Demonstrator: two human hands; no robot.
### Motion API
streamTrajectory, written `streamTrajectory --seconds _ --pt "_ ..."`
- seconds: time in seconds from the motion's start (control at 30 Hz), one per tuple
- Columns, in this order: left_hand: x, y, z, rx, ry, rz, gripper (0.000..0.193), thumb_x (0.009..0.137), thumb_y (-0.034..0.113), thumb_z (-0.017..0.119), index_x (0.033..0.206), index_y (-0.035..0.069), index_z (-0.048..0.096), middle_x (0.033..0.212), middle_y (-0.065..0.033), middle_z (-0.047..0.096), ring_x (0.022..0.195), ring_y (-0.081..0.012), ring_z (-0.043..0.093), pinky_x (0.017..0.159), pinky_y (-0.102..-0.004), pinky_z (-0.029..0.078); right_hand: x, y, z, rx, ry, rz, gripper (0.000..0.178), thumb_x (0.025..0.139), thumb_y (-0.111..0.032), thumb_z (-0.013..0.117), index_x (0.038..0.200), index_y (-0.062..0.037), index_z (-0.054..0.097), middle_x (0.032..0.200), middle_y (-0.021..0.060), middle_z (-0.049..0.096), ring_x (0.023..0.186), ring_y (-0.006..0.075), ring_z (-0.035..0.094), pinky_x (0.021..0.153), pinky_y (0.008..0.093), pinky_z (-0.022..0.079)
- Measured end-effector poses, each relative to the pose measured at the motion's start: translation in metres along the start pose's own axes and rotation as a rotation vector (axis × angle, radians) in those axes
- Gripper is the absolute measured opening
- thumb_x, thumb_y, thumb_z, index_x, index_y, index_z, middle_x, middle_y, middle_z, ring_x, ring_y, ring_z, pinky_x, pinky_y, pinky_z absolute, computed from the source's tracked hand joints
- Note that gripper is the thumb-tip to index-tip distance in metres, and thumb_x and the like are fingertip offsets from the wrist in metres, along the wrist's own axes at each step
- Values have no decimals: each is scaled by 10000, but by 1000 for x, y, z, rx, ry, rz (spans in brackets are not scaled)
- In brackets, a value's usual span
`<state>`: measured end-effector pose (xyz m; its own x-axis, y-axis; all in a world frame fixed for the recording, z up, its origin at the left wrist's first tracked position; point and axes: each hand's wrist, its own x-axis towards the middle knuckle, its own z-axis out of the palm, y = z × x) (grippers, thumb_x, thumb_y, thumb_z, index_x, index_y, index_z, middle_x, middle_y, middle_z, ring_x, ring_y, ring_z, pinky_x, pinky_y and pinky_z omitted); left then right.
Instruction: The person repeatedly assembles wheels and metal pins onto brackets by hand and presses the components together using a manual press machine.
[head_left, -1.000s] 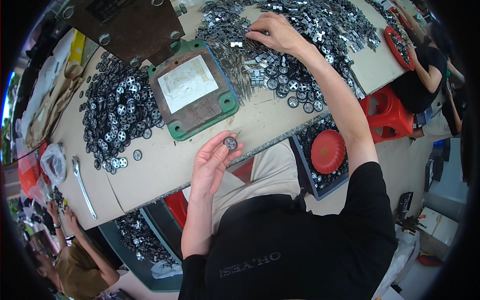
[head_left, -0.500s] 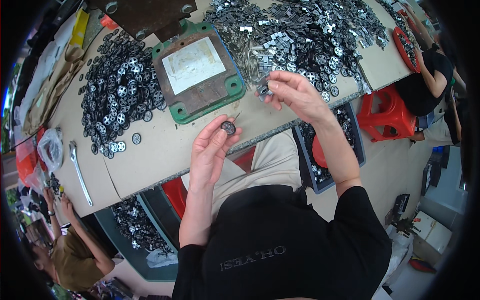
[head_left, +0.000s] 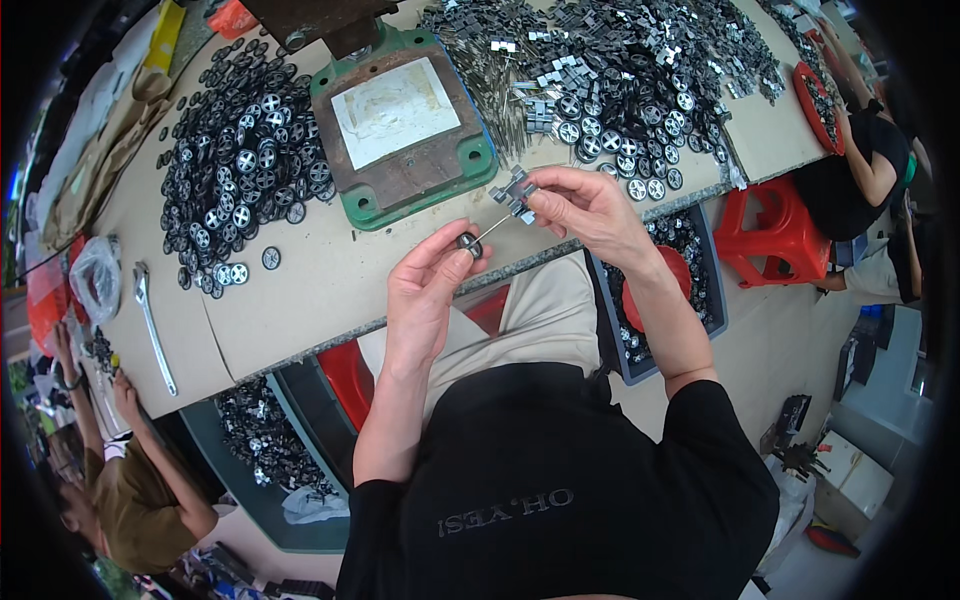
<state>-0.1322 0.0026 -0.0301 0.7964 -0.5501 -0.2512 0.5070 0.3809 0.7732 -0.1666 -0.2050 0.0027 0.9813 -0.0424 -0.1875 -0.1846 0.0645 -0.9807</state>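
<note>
My left hand (head_left: pixel 424 296) pinches a small black toy wheel (head_left: pixel 469 243) between thumb and fingers, above the near edge of the table. From the wheel a thin metal axle (head_left: pixel 493 228) slants up and right. Its far end meets a grey plastic piece with several flat tabs (head_left: pixel 514 196); whether it is inside a hole I cannot tell. My right hand (head_left: pixel 592 213) grips that grey piece by its right side, thumb in front. Both hands are close together, just in front of a green metal press base (head_left: pixel 420 195).
A pile of wheels (head_left: pixel 245 160) lies left of the press; grey pieces (head_left: pixel 640 60), axles (head_left: pixel 500 100) and more wheels (head_left: pixel 655 188) spread to its right. A wrench (head_left: pixel 155 325) lies at left. Bins (head_left: pixel 715 300) stand below the table edge. Other people work at both sides.
My right hand has lowered the grey piece toward my left hand. The wheel has turned on edge, and its axle now reaches the piece. The view has shifted slightly.
</note>
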Motion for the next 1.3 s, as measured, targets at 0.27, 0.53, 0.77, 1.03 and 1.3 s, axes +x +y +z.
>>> streamTrajectory --seconds 0.27,0.53,0.77,1.03,1.3 --pt "-1 -2 0 68 31 33 304 838 9 567 1137 -30 535 1037 -109 603 913 -204 611 805 -286 493 0 2 6 -24 40 -60 250 860 -160 593 1029 25 602 842 9 613 711 40 505 641 192 429" --pt "-2 -4 -3 75 25 45 307 859 33 539 1161 -13 521 1069 -138 594 918 -222 607 811 -305 497 -1 1 8 -31 49 -54 240 858 -146 594 1020 30 605 837 14 618 735 47 527 659 195 436" --pt "-2 -6 -6 -42 0 0 298 872 52 523 1162 -11 519 1062 -136 595 914 -234 611 804 -308 511 -2 4 10 -48 83 -134 235 848 -129 602 1018 33 603 851 27 624 721 62 542 648 206 448" --pt "-2 -8 -5 -214 -44 -98 305 865 29 531 1163 -31 511 1058 -137 586 927 -249 607 802 -293 513 -5 -1 8 -573 148 -532 253 791 -86 639 1006 41 598 805 75 615 644 98 552 586 221 444" --pt "-3 -10 1 -118 -39 33 313 853 6 540 1162 -34 512 1086 -146 579 934 -246 605 805 -294 505 -4 8 11 52 100 -47 255 882 -138 556 1078 25 571 794 24 599 623 58 504 529 193 409"
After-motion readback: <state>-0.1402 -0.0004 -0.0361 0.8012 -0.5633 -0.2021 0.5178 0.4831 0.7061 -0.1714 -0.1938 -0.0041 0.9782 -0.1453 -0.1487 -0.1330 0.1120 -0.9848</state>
